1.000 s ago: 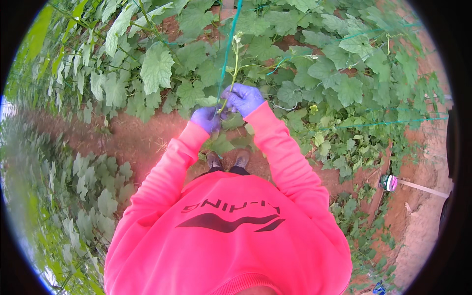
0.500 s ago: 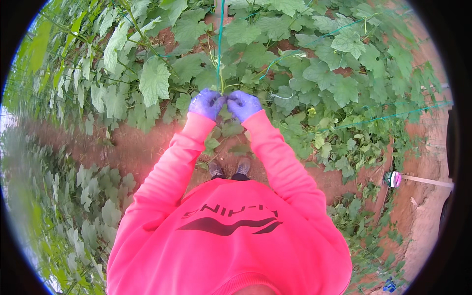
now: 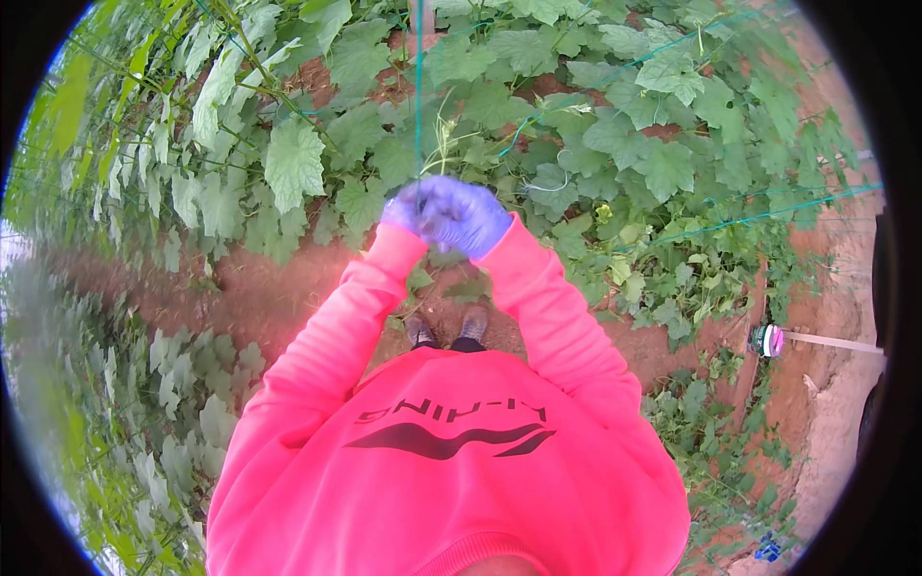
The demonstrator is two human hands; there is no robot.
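In front of me a taut green string [image 3: 419, 106] hangs down into my gloved hands. My left hand [image 3: 401, 211], in a purple glove, is closed around the string; its fingers are partly hidden. Across it lies my right hand [image 3: 463, 213], also gloved in purple, with fingers curled at the string and the vine stem. A pale green vine shoot [image 3: 444, 142] with thin tendrils rises out of the hands, just right of the string. The stem between my fingers is hidden.
Broad-leaved vines [image 3: 298, 163] fill the space ahead and to both sides. Another green string [image 3: 759, 223] crosses at the right. A white and pink round object [image 3: 766, 341] sits by a pale stick [image 3: 831, 343]. My shoes [image 3: 471, 326] stand on reddish soil.
My right hand has moved left and turned over my left hand, so the two now overlap. The shoot's tip now shows above them, and the string has shifted slightly left.
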